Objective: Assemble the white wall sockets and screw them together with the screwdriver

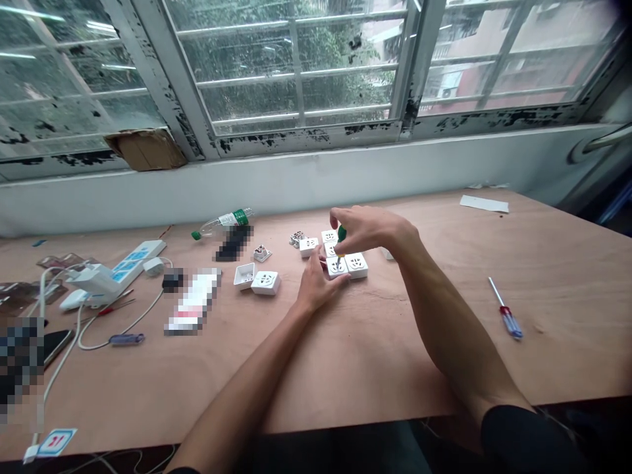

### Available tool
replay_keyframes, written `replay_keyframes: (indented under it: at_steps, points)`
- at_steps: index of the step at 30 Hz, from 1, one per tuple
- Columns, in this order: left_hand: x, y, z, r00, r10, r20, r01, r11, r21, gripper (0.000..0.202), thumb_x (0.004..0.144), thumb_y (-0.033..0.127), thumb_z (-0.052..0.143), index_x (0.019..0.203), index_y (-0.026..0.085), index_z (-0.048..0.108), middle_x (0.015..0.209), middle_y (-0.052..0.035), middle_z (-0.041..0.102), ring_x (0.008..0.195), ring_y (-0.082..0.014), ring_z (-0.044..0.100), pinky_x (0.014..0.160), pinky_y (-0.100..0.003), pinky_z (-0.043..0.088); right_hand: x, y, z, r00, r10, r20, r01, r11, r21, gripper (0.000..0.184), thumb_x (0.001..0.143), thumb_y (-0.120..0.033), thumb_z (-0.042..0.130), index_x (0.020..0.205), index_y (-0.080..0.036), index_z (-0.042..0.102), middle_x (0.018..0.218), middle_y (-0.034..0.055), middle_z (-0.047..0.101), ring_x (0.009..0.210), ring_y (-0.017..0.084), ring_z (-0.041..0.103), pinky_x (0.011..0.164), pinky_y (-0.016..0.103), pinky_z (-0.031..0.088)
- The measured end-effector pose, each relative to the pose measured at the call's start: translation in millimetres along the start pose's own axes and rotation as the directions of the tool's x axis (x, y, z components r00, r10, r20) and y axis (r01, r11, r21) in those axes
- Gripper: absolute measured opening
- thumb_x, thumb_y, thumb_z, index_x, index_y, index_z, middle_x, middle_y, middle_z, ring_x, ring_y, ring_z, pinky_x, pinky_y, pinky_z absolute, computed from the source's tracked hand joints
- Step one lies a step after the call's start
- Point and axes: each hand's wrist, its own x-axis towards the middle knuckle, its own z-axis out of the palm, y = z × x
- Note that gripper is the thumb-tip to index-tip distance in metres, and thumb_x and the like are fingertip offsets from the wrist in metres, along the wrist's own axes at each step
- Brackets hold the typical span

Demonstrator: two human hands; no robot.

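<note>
A green-handled screwdriver [342, 233] stands nearly upright in my right hand [369, 227], with fingers closed round its handle. Its shaft points down at the face of a white wall socket [336, 268]. My left hand [318, 284] grips that socket from its left side, thumb along the near edge. Touching it on the right is another white socket [357, 265]. Behind, more sockets [329, 236] stand close together, partly covered by my hands. One more socket [309, 247] lies just beyond my left fingers, beside a loose socket insert [297, 239].
Left of my hands are an opened white socket box [243, 276], a socket [266, 282] and a loose insert [262, 253]. A plastic bottle [224, 222] lies behind. Farther left is a power strip [133, 262] with cables. Another screwdriver [507, 315] lies at right.
</note>
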Motion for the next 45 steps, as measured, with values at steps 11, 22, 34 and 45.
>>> replay_keyframes:
  at_steps: [11, 22, 34, 45]
  points:
    - [-0.4, 0.7, 0.5, 1.000, 0.005, -0.007, -0.005, 1.000, 0.000, 0.095, 0.070, 0.045, 0.083, 0.144, 0.020, 0.029, 0.113, -0.0109, 0.060, 0.102, -0.0269, 0.060, 0.088, -0.044, 0.053, 6.6, -4.9, 4.4, 0.987, 0.061, -0.152, -0.071, 0.995, -0.066, 0.036, 0.088, -0.053, 0.050, 0.083, -0.019, 0.063, 0.081, 0.0084, 0.065, 0.066, 0.018, 0.053, 0.055, 0.031, 0.030]
    - [-0.3, 0.8, 0.6, 1.000, 0.007, -0.005, -0.007, 1.000, 0.007, 0.095, 0.070, 0.048, 0.082, 0.144, 0.020, 0.028, 0.117, -0.0122, 0.059, 0.105, -0.0278, 0.060, 0.089, -0.045, 0.052, -1.6, -2.2, -0.8, 0.998, 0.047, -0.046, -0.049, 0.997, -0.051, 0.027, 0.076, -0.033, 0.061, 0.100, -0.021, 0.062, 0.089, 0.0070, 0.066, 0.071, 0.018, 0.055, 0.055, 0.030, 0.032]
    - [-0.2, 2.6, -0.4, 1.000, -0.001, 0.000, 0.001, 1.000, 0.006, 0.095, 0.070, 0.047, 0.083, 0.144, 0.021, 0.028, 0.117, -0.0120, 0.059, 0.104, -0.0279, 0.060, 0.088, -0.046, 0.053, 0.3, -3.7, 0.7, 0.998, 0.024, -0.063, -0.027, 0.998, -0.049, 0.019, 0.081, -0.037, 0.059, 0.088, -0.020, 0.063, 0.083, 0.0077, 0.066, 0.070, 0.019, 0.056, 0.056, 0.031, 0.032]
    - [0.5, -0.7, 1.0, 1.000, 0.022, 0.004, -0.022, 1.000, 0.018, 0.096, 0.071, 0.046, 0.082, 0.146, 0.021, 0.027, 0.117, -0.0121, 0.058, 0.105, -0.0271, 0.059, 0.089, -0.044, 0.052, 3.8, 0.7, 0.8, 0.998, 0.002, -0.063, -0.005, 0.999, -0.048, 0.018, 0.081, -0.031, 0.059, 0.093, -0.020, 0.065, 0.083, 0.0076, 0.068, 0.069, 0.018, 0.056, 0.054, 0.030, 0.031]
